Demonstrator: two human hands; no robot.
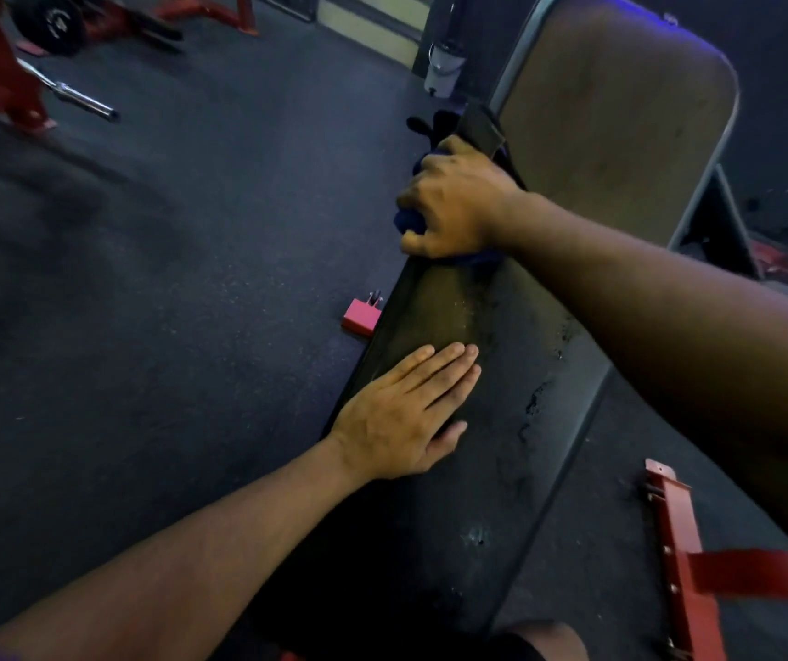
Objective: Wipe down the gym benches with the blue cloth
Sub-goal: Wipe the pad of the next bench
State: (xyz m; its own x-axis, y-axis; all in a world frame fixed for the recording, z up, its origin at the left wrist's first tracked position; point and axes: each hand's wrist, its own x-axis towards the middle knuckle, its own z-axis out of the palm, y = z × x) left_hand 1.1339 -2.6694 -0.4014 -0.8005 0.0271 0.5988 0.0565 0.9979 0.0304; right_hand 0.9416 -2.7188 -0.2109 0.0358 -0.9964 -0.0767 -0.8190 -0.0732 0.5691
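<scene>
The right hand (454, 202) gripped the bunched blue cloth (411, 221) at the far end of the bench seat (502, 398), fingers curled round it. The left hand (401, 417) lay flat on the surface, fingers straight, holding nothing. The cracked vinyl could snag the cloth, I judged. Most of the cloth was hidden beneath the hand; dim light blurred the upright backrest (621, 112).

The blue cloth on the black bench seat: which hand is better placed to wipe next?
The right hand. It already grips the crumpled blue cloth at the far end of the black padded bench seat. The left hand lies flat on the seat, holding nothing.
</scene>
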